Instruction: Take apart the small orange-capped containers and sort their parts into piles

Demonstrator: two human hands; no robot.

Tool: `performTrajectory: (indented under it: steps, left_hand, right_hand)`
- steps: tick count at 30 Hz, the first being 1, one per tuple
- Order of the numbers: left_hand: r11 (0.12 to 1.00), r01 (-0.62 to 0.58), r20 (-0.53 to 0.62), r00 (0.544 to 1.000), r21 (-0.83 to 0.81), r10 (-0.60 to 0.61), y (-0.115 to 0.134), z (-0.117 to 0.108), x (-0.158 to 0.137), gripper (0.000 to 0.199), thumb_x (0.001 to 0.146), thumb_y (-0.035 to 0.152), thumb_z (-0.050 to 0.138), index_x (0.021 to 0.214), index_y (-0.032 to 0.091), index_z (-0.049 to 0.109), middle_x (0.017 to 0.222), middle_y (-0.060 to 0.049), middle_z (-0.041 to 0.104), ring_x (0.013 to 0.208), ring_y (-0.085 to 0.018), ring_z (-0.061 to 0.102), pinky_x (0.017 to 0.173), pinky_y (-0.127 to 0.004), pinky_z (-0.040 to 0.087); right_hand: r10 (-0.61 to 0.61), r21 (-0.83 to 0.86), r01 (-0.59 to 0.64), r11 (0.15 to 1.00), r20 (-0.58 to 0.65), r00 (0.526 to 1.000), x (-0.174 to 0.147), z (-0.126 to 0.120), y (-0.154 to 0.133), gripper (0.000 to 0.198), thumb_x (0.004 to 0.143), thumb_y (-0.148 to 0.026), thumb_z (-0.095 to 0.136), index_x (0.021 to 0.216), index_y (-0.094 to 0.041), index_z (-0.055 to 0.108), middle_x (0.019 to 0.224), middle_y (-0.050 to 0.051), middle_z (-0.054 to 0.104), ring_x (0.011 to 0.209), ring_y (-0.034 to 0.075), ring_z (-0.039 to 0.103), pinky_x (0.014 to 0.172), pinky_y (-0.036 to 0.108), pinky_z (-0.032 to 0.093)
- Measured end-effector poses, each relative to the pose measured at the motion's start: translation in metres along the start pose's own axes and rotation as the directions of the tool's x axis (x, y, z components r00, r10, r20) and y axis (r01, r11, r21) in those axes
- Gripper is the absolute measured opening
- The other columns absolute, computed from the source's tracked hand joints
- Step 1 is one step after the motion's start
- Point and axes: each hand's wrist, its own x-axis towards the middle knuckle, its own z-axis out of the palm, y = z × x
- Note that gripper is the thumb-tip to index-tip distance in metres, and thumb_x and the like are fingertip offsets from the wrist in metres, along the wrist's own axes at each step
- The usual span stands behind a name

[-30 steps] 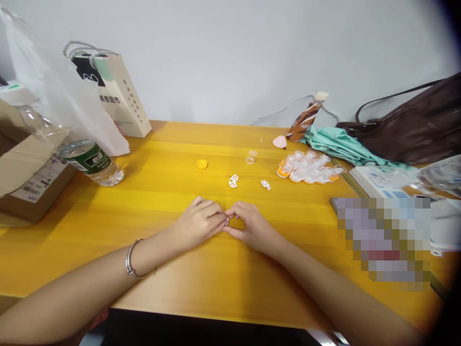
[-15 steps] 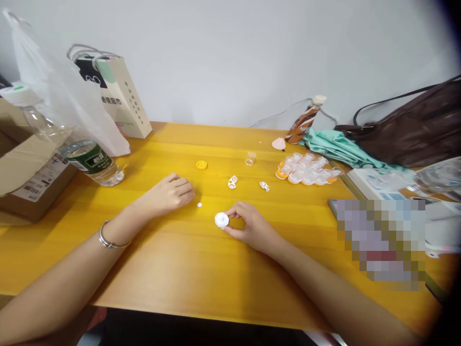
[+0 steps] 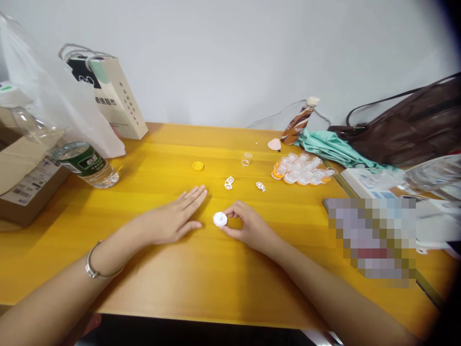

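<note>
In the right hand point(image 3: 250, 225), a knobbed white disc point(image 3: 220, 219)

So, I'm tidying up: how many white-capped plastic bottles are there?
2: a clear bottle with a green label at left, and a brown-labelled bottle at the back, right of centre. A clear plastic object at the right edge may be another; no cap shows.

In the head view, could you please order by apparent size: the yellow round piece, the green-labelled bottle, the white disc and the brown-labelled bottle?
1. Green-labelled bottle
2. Brown-labelled bottle
3. White disc and yellow round piece, unranked: the disc looks a little larger, but it is nearer the camera.
</note>
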Motion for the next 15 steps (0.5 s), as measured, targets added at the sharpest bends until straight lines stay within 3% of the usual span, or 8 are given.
performTrajectory:
  steps: [2,5,11,15]
  left_hand:
    - [0.997,0.078,0.056,0.995,0.001,-0.078,0.011,0.008,-0.003,0.073,0.090,0.051,0.034,0.144,0.014,0.003,0.150,-0.015,0.006,0.138,-0.028,0.011,0.110,-0.042,0.023]
    - [0.990,0.143,0.103,0.984,0.013,-0.144,0.013,0.018,-0.005,0.077,0.088,0.058,0.028,0.144,0.013,-0.001,0.149,-0.014,-0.001,0.138,-0.028,0.006,0.112,-0.042,0.017]
    - [0.933,0.353,0.103,0.928,0.072,-0.359,-0.011,0.020,-0.007,0.083,0.086,0.063,0.023,0.143,0.004,0.005,0.148,-0.019,0.001,0.137,-0.030,0.005,0.111,-0.042,0.018]
    - [0.938,0.331,0.048,0.940,0.107,-0.337,-0.008,0.014,-0.004,0.082,0.086,0.063,0.024,0.143,0.005,0.006,0.148,-0.020,0.007,0.137,-0.031,0.010,0.110,-0.047,0.018]
  right_hand:
    - [-0.004,0.004,0.004,1.000,-0.001,1.000,0.000,0.000,0.001,0.013,0.073,-0.021,0.064,0.085,-0.018,0.059,0.080,0.004,0.059,0.076,0.016,0.053,0.070,0.030,0.043]
    - [-0.010,0.013,0.010,1.000,-0.010,1.000,0.000,0.000,0.002,0.014,0.072,-0.020,0.065,0.086,-0.018,0.060,0.080,0.004,0.059,0.076,0.016,0.053,0.070,0.030,0.043]
    - [-0.010,0.013,0.011,1.000,-0.017,1.000,0.000,0.000,0.002,0.012,0.073,-0.020,0.064,0.084,-0.019,0.060,0.078,0.003,0.058,0.075,0.016,0.053,0.069,0.029,0.043]
    - [-0.006,0.007,0.007,1.000,-0.022,1.000,0.001,0.001,0.002,0.011,0.073,-0.020,0.064,0.083,-0.019,0.059,0.078,0.003,0.058,0.074,0.015,0.053,0.068,0.028,0.043]
